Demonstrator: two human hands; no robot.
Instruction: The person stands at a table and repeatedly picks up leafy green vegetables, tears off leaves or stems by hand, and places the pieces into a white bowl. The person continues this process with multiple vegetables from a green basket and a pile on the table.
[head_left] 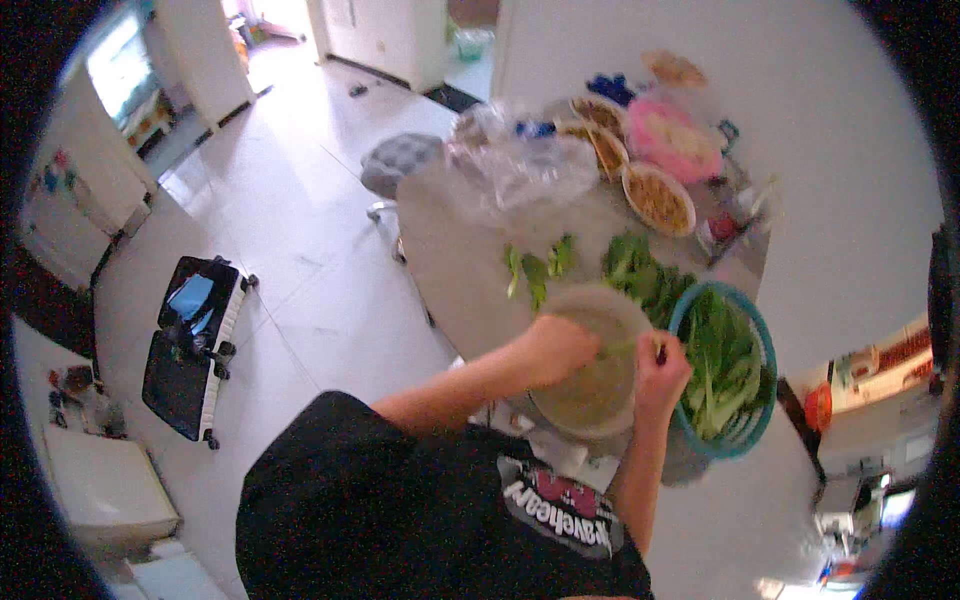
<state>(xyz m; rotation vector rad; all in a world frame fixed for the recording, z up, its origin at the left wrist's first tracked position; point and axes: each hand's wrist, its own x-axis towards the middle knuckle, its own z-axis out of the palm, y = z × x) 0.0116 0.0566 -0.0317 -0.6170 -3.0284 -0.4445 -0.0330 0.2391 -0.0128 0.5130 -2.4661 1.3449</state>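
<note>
A wide beige bowl (597,303) with cloudy-looking contents stands at the table's near side. Over it, my left hand (558,350) is closed, its fingertips partly hidden. My right hand (662,378) pinches at the bowl's right side. Between the two hands runs a pale green vegetable stalk (622,349), blurred, apparently gripped at both ends. Right of the bowl, a teal basket (770,372) holds long leafy greens (722,365). More leafy greens (638,268) lie loose behind the bowl, with a few small leaves (538,268) to their left.
Toward the table's (445,255) back are clear plastic bags (525,168), a dish of brownish food (660,200) and a pink bag (675,140). A grey stool (402,163) stands by its left edge. An open suitcase (195,345) lies on the floor at left.
</note>
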